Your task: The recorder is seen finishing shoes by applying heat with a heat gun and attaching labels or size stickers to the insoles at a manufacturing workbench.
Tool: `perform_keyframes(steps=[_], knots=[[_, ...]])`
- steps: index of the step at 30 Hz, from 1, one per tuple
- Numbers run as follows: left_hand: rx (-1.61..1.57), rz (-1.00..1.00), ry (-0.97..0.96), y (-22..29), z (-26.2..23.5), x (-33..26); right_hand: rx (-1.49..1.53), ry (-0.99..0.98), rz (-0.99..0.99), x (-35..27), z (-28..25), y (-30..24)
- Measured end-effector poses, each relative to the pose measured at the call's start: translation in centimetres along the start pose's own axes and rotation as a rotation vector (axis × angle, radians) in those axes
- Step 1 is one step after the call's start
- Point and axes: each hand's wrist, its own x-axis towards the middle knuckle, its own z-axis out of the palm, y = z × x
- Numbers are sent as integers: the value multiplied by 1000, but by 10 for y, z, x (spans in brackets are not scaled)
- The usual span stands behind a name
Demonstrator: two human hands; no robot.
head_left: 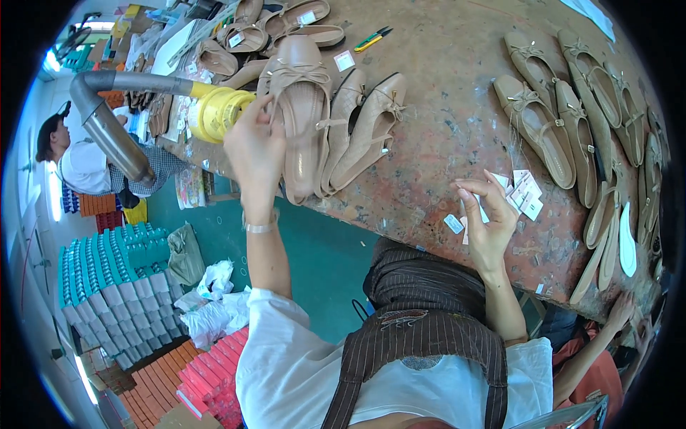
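Note:
A beige flat shoe [304, 136] with a bow on its toe lies at the table's near edge, its side slightly blurred. My left hand [259, 146] is closed at that shoe's left edge, thumb and fingers against its upper. Just right of it, two more beige bow shoes [363, 136] lean on each other. My right hand [491, 225] hovers by the near edge with thumb and index tips brought close together; whatever is between them is too small to make out. Beside and partly behind it, several small white tags [527, 194] are scattered on the table.
On the worn brown table [436, 107], more beige shoes [547, 118] fill the right side and others [268, 28] pile up at the back left. Yellow-handled snips [371, 39] lie at the back. Left stand a yellow spool [218, 113] and a metal pipe [114, 136]; another person works beyond.

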Motion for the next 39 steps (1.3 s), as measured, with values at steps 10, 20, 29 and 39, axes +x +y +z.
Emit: perform_keyframes(steps=[10, 20, 29, 39], knots=[[-380, 275, -319, 62, 78, -144, 263, -146, -41, -9, 3, -48], [-590, -145, -633, 43, 111, -165, -564, -503, 90, -34, 39, 49], [-501, 14, -530, 34, 121, -170, -492, -470, 61, -38, 41, 42], [-537, 102, -451, 40, 118, -169, -540, -422, 42, -40, 55, 40]])
